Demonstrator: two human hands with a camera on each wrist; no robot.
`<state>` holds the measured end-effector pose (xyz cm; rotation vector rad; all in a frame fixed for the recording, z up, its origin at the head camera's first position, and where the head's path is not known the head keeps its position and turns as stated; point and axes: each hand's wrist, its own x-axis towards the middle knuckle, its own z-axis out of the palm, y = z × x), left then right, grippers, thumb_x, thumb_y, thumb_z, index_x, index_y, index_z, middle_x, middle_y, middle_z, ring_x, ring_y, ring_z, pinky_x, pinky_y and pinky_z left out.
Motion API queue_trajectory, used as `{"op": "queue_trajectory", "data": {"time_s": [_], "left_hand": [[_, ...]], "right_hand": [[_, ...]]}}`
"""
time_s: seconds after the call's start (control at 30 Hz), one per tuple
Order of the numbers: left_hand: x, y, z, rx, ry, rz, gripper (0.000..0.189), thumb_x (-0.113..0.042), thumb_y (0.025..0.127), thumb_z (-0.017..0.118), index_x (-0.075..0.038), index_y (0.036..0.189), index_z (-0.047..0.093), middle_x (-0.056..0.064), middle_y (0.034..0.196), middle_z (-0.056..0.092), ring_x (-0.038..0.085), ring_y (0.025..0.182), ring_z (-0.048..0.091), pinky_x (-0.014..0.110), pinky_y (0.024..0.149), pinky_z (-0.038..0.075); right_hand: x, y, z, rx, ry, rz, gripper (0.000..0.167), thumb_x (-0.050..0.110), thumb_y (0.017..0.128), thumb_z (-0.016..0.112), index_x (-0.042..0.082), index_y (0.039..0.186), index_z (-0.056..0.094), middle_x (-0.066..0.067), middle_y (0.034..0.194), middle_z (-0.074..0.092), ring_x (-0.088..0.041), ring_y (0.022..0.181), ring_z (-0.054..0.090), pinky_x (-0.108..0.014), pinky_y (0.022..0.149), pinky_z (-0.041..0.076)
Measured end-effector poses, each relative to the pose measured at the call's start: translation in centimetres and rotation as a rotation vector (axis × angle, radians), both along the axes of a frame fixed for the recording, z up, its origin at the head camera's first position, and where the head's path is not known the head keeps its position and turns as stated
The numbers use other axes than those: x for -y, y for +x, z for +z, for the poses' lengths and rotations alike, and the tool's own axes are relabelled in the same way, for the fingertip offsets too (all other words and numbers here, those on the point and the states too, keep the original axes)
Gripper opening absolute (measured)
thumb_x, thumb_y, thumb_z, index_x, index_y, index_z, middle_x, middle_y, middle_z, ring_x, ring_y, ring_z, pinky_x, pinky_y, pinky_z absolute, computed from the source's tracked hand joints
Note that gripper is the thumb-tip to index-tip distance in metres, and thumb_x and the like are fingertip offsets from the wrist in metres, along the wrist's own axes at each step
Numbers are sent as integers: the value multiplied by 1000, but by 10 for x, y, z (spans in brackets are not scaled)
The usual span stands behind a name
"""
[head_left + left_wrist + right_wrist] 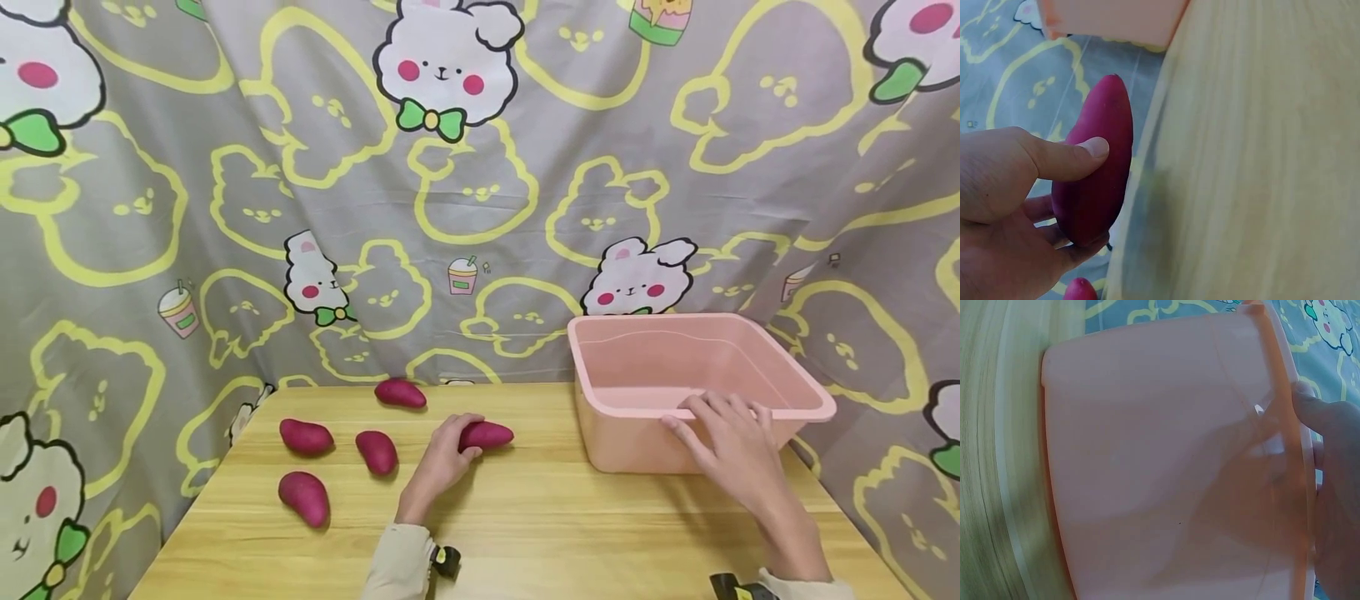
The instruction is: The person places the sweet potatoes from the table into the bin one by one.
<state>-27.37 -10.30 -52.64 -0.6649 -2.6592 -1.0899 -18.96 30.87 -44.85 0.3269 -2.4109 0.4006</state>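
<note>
My left hand grips a purple-red sweet potato by its near end, low over the middle of the table. In the left wrist view the thumb of the left hand presses along the side of the sweet potato, with fingers curled beneath it. At the right, my right hand holds the front rim of a pink plastic basin. In the right wrist view the thumb of that hand lies on the outer side of the basin, and its other fingers reach behind the rim, mostly hidden.
Several more sweet potatoes lie at the left of the wooden table, among them one at the back and one nearer the front. A patterned grey curtain hangs right behind the table and along both sides.
</note>
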Motion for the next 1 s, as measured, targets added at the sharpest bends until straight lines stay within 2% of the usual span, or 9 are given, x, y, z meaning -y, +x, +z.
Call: {"op": "queue_trajectory", "data": {"time_s": [0.13, 0.53, 0.73, 1.0], "left_hand": [[3, 2, 3, -6, 21, 14, 46, 1, 89, 77, -5, 133, 63, 17, 123, 64, 37, 119, 60, 52, 103, 47], [11, 4, 23, -67, 116, 75, 48, 1, 89, 77, -8, 134, 64, 15, 124, 65, 33, 116, 62, 49, 98, 51], [13, 6, 32, -85, 165, 83, 49, 3, 88, 77, -6, 134, 65, 16, 127, 65, 34, 119, 62, 49, 99, 50], [17, 6, 40, -111, 191, 100, 49, 3, 88, 77, -8, 134, 65, 17, 130, 65, 34, 123, 60, 49, 102, 49]], "right_hand": [[0, 0, -1, 8, -3, -1, 24, 38, 95, 72, 16, 104, 67, -5, 105, 64, -34, 99, 52, -64, 89, 28], [-1, -1, 3, 37, -5, -11, 25, 42, 96, 69, 18, 103, 66, -5, 105, 63, -35, 99, 53, -64, 90, 28], [-3, -2, 3, 38, 1, -10, 22, 40, 96, 70, 19, 100, 63, -4, 101, 61, -34, 96, 51, -65, 88, 28], [-2, -3, 3, 26, 0, 2, 24, 41, 97, 69, 18, 102, 65, -7, 105, 64, -35, 96, 51, -64, 87, 29]]}}
